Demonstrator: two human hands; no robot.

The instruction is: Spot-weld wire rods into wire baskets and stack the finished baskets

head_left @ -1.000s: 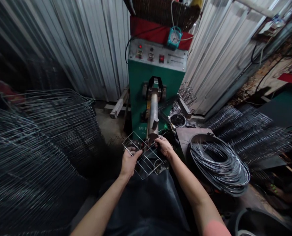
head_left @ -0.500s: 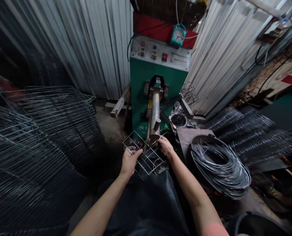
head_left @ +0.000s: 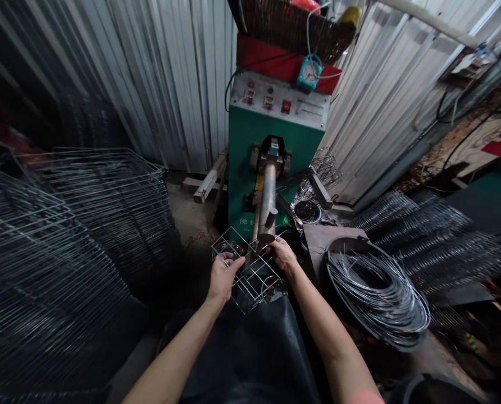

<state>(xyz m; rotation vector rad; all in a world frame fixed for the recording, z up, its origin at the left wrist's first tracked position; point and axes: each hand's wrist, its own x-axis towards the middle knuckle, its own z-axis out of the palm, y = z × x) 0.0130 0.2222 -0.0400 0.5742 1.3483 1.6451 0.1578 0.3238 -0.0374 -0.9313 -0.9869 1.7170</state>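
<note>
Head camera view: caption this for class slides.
Left hand and right hand hold a wire rack beside a green machine.

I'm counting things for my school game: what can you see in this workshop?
spot-welding machine: one, green, straight ahead
round gauge: one, teal, on the machine
wire rack: one, silver, between the hands
rack stacks: two, grey, left side
wire coil: one, silver, lower right
corrugated walls: two, silver, beside the machine
left hand: one, bare, gripping the rack
right hand: one, bare, gripping the rack
</note>
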